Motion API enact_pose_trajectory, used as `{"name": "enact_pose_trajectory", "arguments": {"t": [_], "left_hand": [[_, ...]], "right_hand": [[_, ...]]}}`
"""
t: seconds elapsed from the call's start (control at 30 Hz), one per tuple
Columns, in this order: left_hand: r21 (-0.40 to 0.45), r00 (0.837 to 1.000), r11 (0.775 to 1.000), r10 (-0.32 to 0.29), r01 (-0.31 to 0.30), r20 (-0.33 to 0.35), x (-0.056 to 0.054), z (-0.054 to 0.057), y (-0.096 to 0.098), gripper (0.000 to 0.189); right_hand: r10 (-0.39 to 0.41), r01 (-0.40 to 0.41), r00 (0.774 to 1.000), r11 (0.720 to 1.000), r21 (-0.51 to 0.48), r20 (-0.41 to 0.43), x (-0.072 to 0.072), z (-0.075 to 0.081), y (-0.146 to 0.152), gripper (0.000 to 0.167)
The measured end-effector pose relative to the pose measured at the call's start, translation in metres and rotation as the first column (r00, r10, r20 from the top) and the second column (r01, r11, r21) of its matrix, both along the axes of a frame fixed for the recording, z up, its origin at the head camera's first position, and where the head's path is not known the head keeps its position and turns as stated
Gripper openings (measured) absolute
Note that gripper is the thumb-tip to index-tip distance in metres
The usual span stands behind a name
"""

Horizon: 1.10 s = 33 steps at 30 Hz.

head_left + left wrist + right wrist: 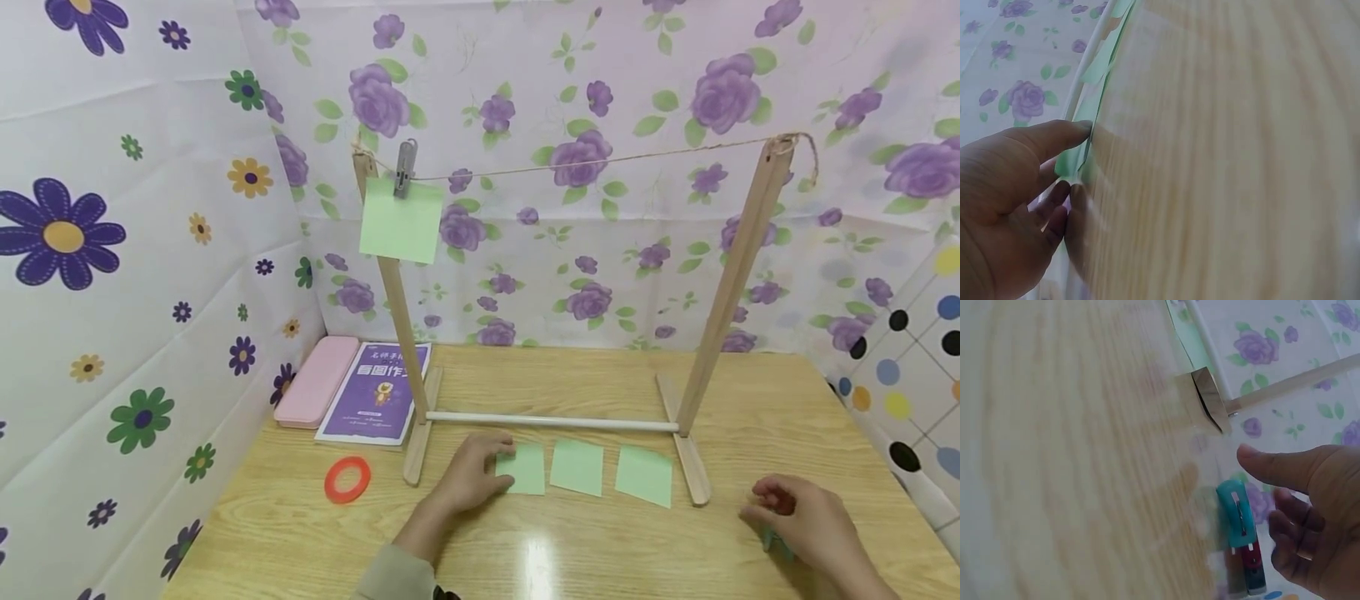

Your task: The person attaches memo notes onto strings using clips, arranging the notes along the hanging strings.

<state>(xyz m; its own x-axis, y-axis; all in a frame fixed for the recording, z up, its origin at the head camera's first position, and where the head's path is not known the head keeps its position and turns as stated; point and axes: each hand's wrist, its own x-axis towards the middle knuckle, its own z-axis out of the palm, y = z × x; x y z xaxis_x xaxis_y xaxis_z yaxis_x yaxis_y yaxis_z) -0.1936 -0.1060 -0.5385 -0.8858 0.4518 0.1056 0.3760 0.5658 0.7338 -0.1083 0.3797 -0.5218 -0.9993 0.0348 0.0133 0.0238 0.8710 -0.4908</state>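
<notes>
Head view bright and even; both wrist views dim, hazy.
You've got white glare on the near middle of the tabletop [592, 546] and soft shadow under your right hand [813, 517]. Head shot's mostly sharp, though the posts [737, 275] splay outward toward the top, wide-lens look. Your wrist shots run greyish, low contrast, wood grain soft; dark patch beside your left hand [1007, 206], shadow or reflection, can't tell which. Left wrist also catches a small bright spot at its right edge.
</notes>
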Motion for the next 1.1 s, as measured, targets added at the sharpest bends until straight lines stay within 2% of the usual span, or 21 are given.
{"name": "enact_pose_trajectory", "arguments": {"t": [0.1, 0.2, 0.3, 0.4, 0.5, 0.6, 0.73, 0.87, 1.0, 1.1], "left_hand": [[0.02, 0.999, 0.999, 0.033, -0.033, 0.041, 0.001, 0.001, -0.004, 0.043], [0.053, 0.993, 0.995, 0.079, -0.084, 0.083, 0.0, 0.001, -0.008, 0.051], [0.088, 0.991, 0.991, 0.094, -0.103, 0.1, -0.001, 0.001, -0.011, 0.055], [0.104, 0.992, 0.989, 0.091, -0.1, 0.092, -0.003, 0.0, -0.012, 0.058], [0.111, 0.993, 0.988, 0.094, -0.103, 0.077, -0.003, 0.0, -0.013, 0.06], [0.118, 0.992, 0.986, 0.113, -0.119, 0.056, -0.003, -0.002, -0.013, 0.055], [0.119, 0.987, 0.98, 0.161, -0.162, 0.02, -0.002, -0.004, -0.015, 0.037], [0.14, 0.975, 0.966, 0.222, -0.219, -0.004, 0.0, -0.002, -0.017, 0.02], [0.187, 0.957, 0.941, 0.289, -0.282, -0.01, 0.002, 0.004, -0.017, 0.021], [0.221, 0.945, 0.92, 0.327, -0.324, 0.022, 0.003, 0.008, -0.016, 0.022]], "right_hand": [[-0.033, 0.031, 0.995, 0.999, 0.02, 0.09, 0.003, 0.003, 0.003, 0.052], [-0.034, 0.029, 0.978, 0.999, 0.024, 0.207, 0.004, 0.003, 0.007, 0.058], [0.008, -0.012, 0.971, 1.0, 0.017, 0.239, 0.006, 0.0, 0.008, 0.058], [0.024, -0.027, 0.964, 1.0, 0.005, 0.264, 0.008, -0.002, 0.008, 0.062], [0.003, -0.001, 0.941, 1.0, -0.004, 0.337, 0.012, -0.001, 0.006, 0.069], [-0.019, 0.026, 0.921, 1.0, -0.015, 0.388, 0.016, 0.0, 0.007, 0.065], [-0.035, 0.041, 0.922, 0.999, -0.008, 0.385, 0.017, 0.002, 0.007, 0.059], [-0.062, 0.067, 0.935, 0.998, -0.003, 0.35, 0.016, 0.008, 0.01, 0.066], [-0.08, 0.09, 0.964, 0.995, -0.029, 0.255, 0.015, 0.013, 0.008, 0.075], [-0.126, 0.135, 0.98, 0.99, -0.047, 0.153, 0.017, 0.014, 0.004, 0.079]]}}
